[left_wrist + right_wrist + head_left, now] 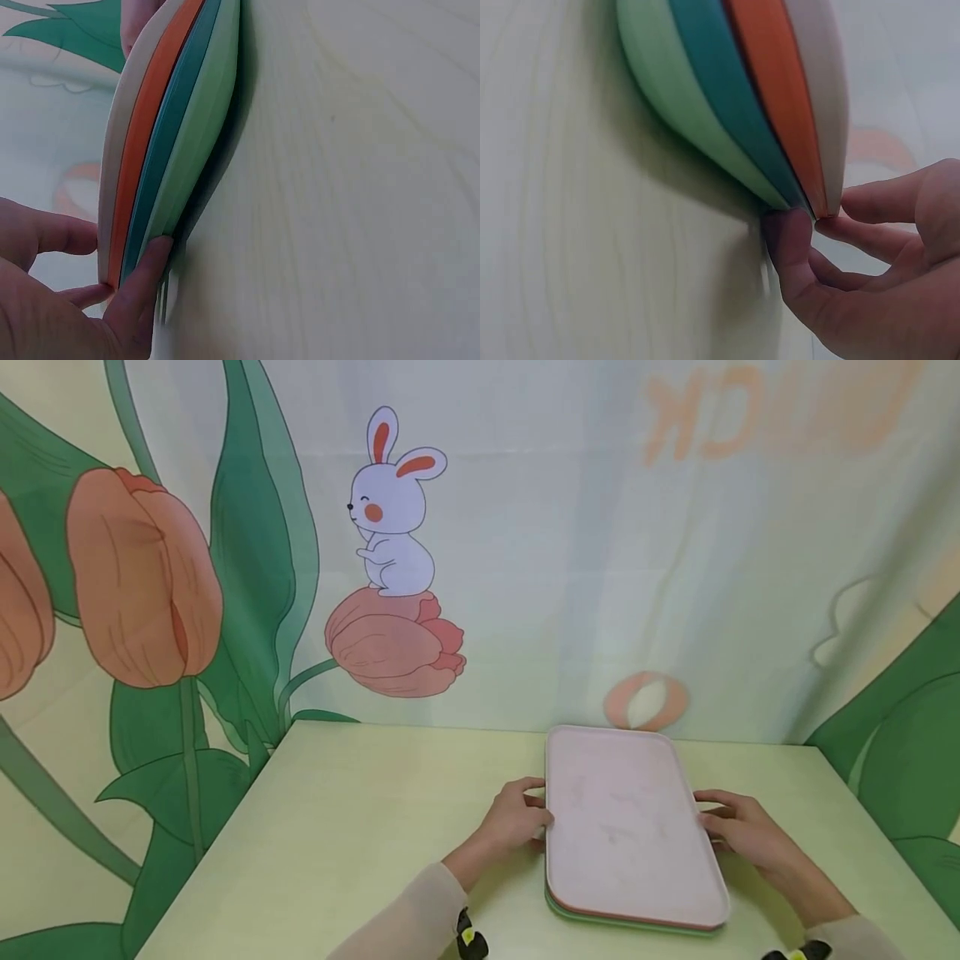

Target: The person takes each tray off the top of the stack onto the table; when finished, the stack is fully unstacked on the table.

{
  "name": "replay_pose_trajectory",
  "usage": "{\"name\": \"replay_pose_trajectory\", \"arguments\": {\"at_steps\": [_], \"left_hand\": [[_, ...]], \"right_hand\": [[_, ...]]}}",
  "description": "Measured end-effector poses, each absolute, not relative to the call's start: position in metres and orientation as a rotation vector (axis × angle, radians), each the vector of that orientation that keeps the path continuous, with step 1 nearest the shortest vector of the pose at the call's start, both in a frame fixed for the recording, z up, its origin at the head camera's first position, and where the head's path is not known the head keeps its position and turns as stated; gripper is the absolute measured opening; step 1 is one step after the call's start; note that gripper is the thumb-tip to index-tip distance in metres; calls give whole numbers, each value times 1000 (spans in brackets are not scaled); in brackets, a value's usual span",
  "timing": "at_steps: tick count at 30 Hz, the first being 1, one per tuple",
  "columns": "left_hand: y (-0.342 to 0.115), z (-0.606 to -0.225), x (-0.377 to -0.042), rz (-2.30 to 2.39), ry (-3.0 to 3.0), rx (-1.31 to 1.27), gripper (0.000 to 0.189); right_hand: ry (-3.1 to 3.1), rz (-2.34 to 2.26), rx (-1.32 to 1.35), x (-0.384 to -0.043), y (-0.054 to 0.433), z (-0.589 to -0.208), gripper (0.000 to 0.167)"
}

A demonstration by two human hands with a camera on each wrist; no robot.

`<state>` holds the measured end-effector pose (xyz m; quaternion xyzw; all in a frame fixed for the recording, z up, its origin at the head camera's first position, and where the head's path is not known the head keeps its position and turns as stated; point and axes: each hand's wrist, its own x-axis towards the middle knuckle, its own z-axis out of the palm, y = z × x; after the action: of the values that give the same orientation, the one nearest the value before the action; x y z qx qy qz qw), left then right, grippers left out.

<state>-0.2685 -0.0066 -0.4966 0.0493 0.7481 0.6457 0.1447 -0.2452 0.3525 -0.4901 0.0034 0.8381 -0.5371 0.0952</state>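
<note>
The left hand (513, 816) grips the left long edge of a stack (630, 827) of trays, fingers bent against it, and the right hand (742, 831) grips the right long edge in much the same way. From the side I make out four layers: a pale tray (622, 785) on top, then an orange tray (139, 135), a teal tray (169, 127) and a light green tray (199, 127) at the bottom. Whether the green one sits flat on the table or slightly off it, I can't tell.

The stack is right of the table's middle, long sides running near to far, its far end at the table's far edge. Both forearms come in from the near side, in beige sleeves (416, 918), with a black and yellow band (471, 935) at each wrist.

The table (360, 827) is pale yellow. Beyond it hangs a printed backdrop (517, 527): a white rabbit (397, 527) on a pink tulip (397, 643) left of the stack, larger tulips (146, 585) farther left, green leaves (922, 760) at right, and faint orange letters (705, 414) high on the right.
</note>
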Motion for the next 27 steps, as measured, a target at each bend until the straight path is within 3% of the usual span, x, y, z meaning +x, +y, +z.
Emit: {"name": "replay_pose_trajectory", "arguments": {"at_steps": [19, 27], "left_hand": [[-26, -500, -274, 1769, 2174, 187, 59], [-29, -496, -282, 1717, 2216, 216, 46]], "right_hand": [[2486, -1434, 13, -247, 340, -483, 58], [2627, -1250, -87, -248, 338, -477, 60]]}}
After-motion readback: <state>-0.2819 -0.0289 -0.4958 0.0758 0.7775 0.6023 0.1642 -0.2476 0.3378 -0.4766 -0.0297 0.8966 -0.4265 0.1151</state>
